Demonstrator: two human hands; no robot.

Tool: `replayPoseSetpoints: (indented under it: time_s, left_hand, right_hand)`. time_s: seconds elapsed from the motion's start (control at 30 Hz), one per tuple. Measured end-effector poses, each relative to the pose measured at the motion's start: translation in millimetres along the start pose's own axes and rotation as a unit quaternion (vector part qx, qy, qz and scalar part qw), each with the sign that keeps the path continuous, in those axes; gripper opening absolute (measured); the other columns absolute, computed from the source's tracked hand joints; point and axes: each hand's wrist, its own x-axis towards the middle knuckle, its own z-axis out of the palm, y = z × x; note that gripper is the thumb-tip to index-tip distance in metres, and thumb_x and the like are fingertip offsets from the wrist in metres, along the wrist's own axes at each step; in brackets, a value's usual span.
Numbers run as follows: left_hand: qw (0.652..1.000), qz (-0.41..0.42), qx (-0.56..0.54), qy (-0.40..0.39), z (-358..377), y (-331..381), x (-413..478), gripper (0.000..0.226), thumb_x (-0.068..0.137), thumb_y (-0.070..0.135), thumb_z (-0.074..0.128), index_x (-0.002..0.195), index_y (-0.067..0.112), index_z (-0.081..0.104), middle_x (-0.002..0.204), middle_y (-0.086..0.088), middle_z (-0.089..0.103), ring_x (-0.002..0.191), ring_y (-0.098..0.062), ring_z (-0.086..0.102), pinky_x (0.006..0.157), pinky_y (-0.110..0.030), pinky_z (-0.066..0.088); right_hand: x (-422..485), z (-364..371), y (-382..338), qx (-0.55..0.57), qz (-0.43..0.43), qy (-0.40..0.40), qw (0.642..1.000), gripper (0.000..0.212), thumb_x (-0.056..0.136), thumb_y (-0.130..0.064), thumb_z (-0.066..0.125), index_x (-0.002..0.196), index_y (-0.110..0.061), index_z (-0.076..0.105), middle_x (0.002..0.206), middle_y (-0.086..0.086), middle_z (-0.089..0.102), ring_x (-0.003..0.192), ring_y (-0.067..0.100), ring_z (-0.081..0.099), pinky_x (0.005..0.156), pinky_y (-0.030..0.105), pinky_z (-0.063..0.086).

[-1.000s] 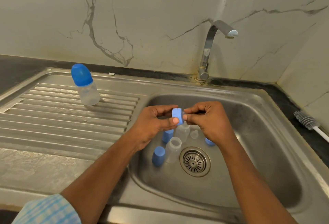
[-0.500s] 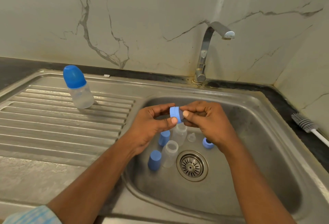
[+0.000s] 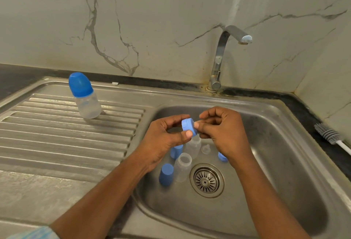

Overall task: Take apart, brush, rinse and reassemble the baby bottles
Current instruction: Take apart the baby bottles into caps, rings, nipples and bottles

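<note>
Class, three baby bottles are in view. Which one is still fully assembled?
The bottle on the draining board, upright with its blue cap on. The two bottles in the sink basin carry no cap.

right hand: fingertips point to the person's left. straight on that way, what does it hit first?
The blue screw ring, pinched in the left hand, sits right at the thumb tip of the right hand. Whether they already touch is unclear.
</note>
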Motion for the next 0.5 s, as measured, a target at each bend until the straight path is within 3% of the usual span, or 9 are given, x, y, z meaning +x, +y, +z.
replayPoseSetpoints:
  time_s: [0.1, 0.2, 0.33, 0.5]
  left_hand:
    - [0.999, 0.022, 0.032, -0.007, 3.7, 0.4, -0.9, 0.047, 0.076, -0.002, 0.079, 0.113, 0.025, 0.070, 0.107, 0.008, 0.075, 0.101, -0.011, 0.071, 0.081, -0.022, 0.057]
    - [0.998, 0.024, 0.056, -0.011, 2.6, 2.7, 1.9, 0.049, 0.075, -0.001, 0.081, 0.113, 0.027, 0.069, 0.104, 0.010, 0.075, 0.098, -0.009, 0.072, 0.078, -0.018, 0.055]
    - [0.999, 0.009, 0.041, 0.026, 1.8, 4.7, 3.8, 0.041, 0.076, 0.009, 0.082, 0.110, 0.028, 0.071, 0.106, 0.007, 0.075, 0.099, -0.007, 0.071, 0.077, -0.020, 0.056]
    - [0.998, -0.037, -0.053, 0.020, 5.8, 11.2, -1.8, 0.032, 0.072, 0.022, 0.078, 0.103, 0.022, 0.073, 0.102, -0.009, 0.076, 0.091, -0.021, 0.075, 0.070, -0.023, 0.059]
  right_hand:
    - [0.2, 6.9, 4.3, -0.006, 0.018, -0.009, 1.000, 0.023, 0.076, 0.009, 0.073, 0.076, -0.013, 0.065, 0.068, 0.013, 0.068, 0.064, 0.028, 0.068, 0.062, 0.039, 0.062]
    - [0.6, 5.9, 8.0, 0.000, 0.027, -0.020, 0.999, 0.022, 0.078, 0.008, 0.072, 0.074, -0.013, 0.068, 0.070, 0.011, 0.070, 0.068, 0.027, 0.071, 0.067, 0.039, 0.062]
    - [2.2, -4.6, 7.2, 0.037, 0.033, -0.053, 0.997, 0.021, 0.088, 0.004, 0.066, 0.094, -0.015, 0.072, 0.091, 0.006, 0.075, 0.083, 0.016, 0.073, 0.072, 0.020, 0.058]
    - [0.1, -7.9, 5.7, 0.026, 0.019, -0.095, 0.995, 0.024, 0.089, -0.002, 0.067, 0.111, -0.009, 0.072, 0.102, 0.003, 0.075, 0.090, 0.013, 0.072, 0.073, 0.020, 0.058]
